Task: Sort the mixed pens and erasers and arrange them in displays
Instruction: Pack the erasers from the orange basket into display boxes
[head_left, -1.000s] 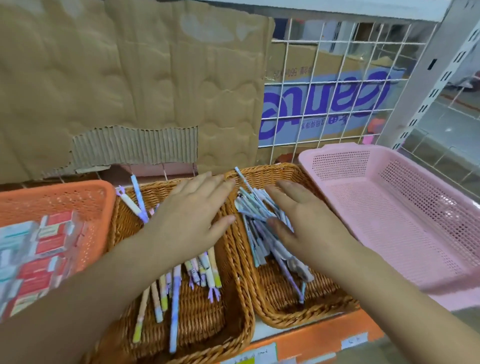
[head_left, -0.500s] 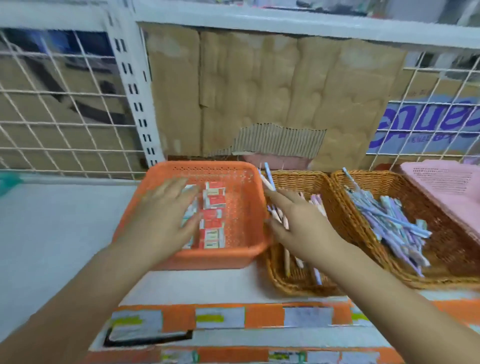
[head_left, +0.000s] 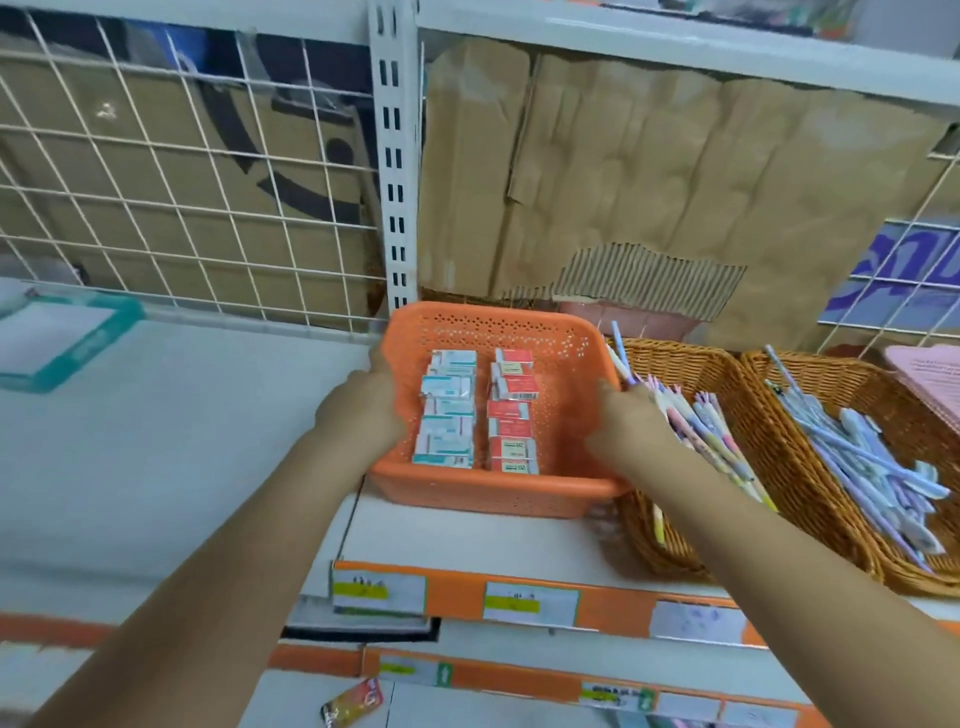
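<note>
An orange plastic basket (head_left: 498, 491) stands on the white shelf, holding two rows of boxed erasers: blue-white ones (head_left: 447, 410) on the left, red ones (head_left: 511, 410) on the right. My left hand (head_left: 363, 405) grips the basket's left rim. My right hand (head_left: 631, 421) grips its right rim, beside a wicker basket (head_left: 727, 415) of pastel pens (head_left: 696, 421). A second wicker basket (head_left: 893, 410) further right holds blue-lilac pens (head_left: 872, 467).
A pink basket corner (head_left: 930, 374) shows at the far right. A teal-framed tray (head_left: 57, 338) lies on the shelf at the left. Wire mesh and torn cardboard (head_left: 649, 182) back the shelf. Price labels (head_left: 530, 603) line the orange shelf edge.
My view swung left from the wicker baskets to the orange basket. Both hands left the pens and moved to the orange basket, now gripping its two side rims.
</note>
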